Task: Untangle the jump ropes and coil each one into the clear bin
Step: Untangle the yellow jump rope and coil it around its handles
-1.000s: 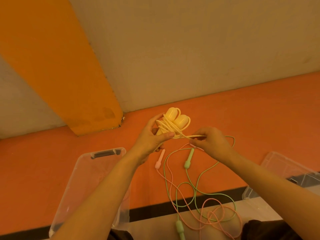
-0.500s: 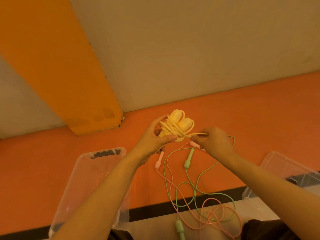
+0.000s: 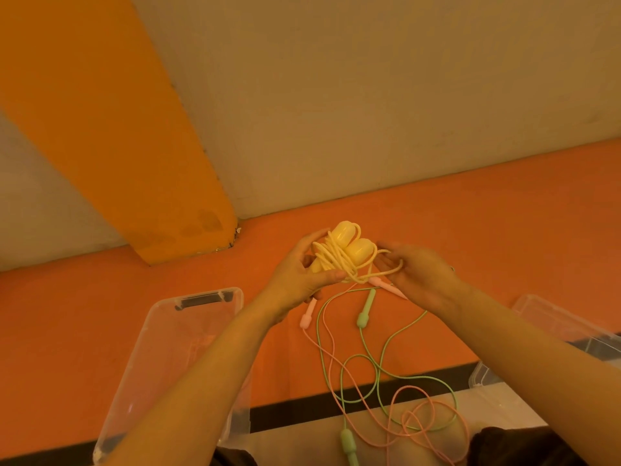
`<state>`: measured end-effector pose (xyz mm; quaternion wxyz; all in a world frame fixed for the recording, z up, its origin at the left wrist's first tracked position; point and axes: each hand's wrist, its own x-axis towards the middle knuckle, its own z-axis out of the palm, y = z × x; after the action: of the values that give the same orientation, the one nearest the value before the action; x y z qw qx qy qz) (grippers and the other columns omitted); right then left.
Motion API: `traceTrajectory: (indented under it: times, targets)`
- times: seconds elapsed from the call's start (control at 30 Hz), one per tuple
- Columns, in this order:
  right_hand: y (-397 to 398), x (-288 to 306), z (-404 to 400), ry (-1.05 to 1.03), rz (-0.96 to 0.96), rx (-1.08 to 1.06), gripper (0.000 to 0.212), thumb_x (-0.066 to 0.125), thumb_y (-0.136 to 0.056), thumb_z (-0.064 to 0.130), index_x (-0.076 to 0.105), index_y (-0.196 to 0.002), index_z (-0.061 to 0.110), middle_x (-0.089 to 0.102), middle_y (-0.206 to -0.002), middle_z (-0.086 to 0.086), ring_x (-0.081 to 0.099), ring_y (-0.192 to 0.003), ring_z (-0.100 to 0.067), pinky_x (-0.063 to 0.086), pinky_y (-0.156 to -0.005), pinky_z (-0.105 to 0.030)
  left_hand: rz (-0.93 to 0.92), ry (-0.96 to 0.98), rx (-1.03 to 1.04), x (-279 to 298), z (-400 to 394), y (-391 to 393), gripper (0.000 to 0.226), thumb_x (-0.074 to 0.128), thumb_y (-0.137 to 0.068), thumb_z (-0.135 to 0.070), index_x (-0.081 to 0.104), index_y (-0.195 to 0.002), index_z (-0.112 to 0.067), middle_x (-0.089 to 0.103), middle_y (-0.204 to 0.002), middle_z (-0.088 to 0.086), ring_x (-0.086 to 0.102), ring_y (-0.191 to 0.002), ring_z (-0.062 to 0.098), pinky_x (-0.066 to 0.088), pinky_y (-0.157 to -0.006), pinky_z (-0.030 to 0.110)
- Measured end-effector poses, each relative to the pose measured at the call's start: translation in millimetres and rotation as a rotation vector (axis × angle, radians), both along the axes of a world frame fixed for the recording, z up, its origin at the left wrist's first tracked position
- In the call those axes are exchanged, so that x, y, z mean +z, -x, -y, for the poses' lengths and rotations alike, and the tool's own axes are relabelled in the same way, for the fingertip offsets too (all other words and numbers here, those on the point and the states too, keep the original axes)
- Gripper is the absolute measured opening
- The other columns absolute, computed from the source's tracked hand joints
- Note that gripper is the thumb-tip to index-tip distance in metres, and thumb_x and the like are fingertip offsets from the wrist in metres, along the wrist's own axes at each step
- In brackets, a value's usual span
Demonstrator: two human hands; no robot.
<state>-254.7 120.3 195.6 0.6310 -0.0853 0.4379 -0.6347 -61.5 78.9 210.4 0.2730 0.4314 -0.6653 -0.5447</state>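
Observation:
My left hand (image 3: 302, 275) grips a yellow jump rope (image 3: 342, 253), its two handles side by side with the cord wound around them. My right hand (image 3: 416, 277) holds the loose end of the yellow cord, looped over its fingers beside the bundle. Below the hands a green jump rope (image 3: 364, 312) and a pink jump rope (image 3: 307, 317) lie tangled together on the orange floor; their cords loop toward my knees. A clear bin (image 3: 148, 338) with a black latch stands at the lower left, under my left forearm.
A second clear plastic piece (image 3: 544, 314), a bin or lid, lies at the right edge. A beige wall with an orange stripe (image 3: 100, 129) rises behind the orange floor (image 3: 470, 223). A black line and pale strip (image 3: 302, 412) cross the floor near me.
My right hand has carried the yellow cord end up and around toward the handles, moving closer to the bundle. My left hand keeps its hold and has tilted slightly.

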Motion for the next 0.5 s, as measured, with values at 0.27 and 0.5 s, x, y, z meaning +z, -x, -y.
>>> traceTrajectory:
  times: [0.27,0.5]
  targets:
    - [-2.6,5.4,-3.9,-0.027,-0.105,-0.047,0.018,0.044,-0.095,-0.006,0.055,-0.083,0.000,0.060,-0.080,-0.012,0.062,-0.075,-0.019,0.056,-0.071,-0.026,0.024,0.033,-0.034,-0.5,-1.0,0.4,0.075,0.078,-0.077,-0.012,0.039,-0.135,-0.042,0.056,-0.118,-0.001,0.058,-0.057,-0.004,0.045,-0.046,0.019]
    - [5.2,5.7,-5.0,-0.179,-0.212,0.056,0.013,0.055,-0.093,0.006,0.060,-0.081,0.006,0.060,-0.075,-0.006,0.058,-0.069,-0.015,0.054,-0.058,-0.026,0.094,0.100,-0.122,0.8,-4.5,1.7,0.075,0.078,-0.076,-0.012,0.039,-0.132,-0.044,0.053,-0.123,-0.005,0.057,-0.074,0.004,0.045,-0.048,0.018]
